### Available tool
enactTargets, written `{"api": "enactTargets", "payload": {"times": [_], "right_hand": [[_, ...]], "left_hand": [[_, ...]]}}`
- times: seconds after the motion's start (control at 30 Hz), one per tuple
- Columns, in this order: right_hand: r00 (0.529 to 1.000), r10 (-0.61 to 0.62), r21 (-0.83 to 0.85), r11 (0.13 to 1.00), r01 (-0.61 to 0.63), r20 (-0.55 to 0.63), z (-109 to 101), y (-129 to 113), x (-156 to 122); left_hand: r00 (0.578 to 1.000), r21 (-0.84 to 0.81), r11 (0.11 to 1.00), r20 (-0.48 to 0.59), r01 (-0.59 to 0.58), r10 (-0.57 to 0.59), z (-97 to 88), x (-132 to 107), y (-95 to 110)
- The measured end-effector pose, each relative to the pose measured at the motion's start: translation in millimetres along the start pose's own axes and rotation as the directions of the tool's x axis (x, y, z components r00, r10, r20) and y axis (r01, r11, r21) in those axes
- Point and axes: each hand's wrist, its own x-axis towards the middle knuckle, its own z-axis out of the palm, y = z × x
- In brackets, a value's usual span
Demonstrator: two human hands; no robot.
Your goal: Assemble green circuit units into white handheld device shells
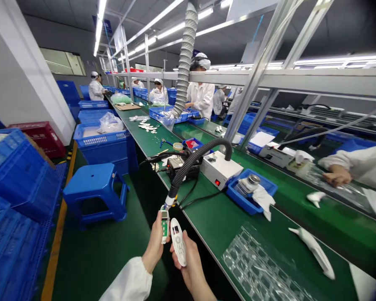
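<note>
My left hand (pixel 155 242) is closed around a narrow white housing with a green circuit board (pixel 164 227) and a small display showing in it. Close beside it, my right hand (pixel 189 259) grips a white oval handheld device cover (pixel 178 242) with a dark window and round buttons. The two pieces are held apart, in front of the bench edge. Just above the board's top end hangs the white nozzle (pixel 169 201) of a black corrugated hose (pixel 188 169); I cannot tell whether they touch.
A white box (pixel 221 169) with a red switch stands on the green bench, beside a blue tray (pixel 252 209) holding a bottle and tissue. Clear plastic blister trays (pixel 257 267) and a white curved device (pixel 316 251) lie nearer. A blue stool (pixel 94 188) stands left. A co-worker's hand (pixel 337 175) is at right.
</note>
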Motion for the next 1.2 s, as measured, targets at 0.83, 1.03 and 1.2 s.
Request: {"api": "enactTargets", "payload": {"times": [0.83,1.03,1.2], "right_hand": [[0.999,-0.052,0.073,0.996,0.051,0.016,-54.0,-27.4,-102.9],[0.952,-0.295,-0.128,0.95,0.283,-0.078,-50.2,-33.4,-109.7],[0.936,-0.323,-0.142,0.942,0.304,-0.142,-55.5,-40.6,-114.3]], "left_hand": [[0.98,0.139,0.98,0.118,0.146,-0.163,22.4,-101.5,-5.0],[0.935,0.313,0.948,0.347,-0.05,-0.066,46.3,-117.0,-17.7],[0.924,0.329,0.943,0.376,-0.056,-0.076,59.2,-118.1,-31.3]]}}
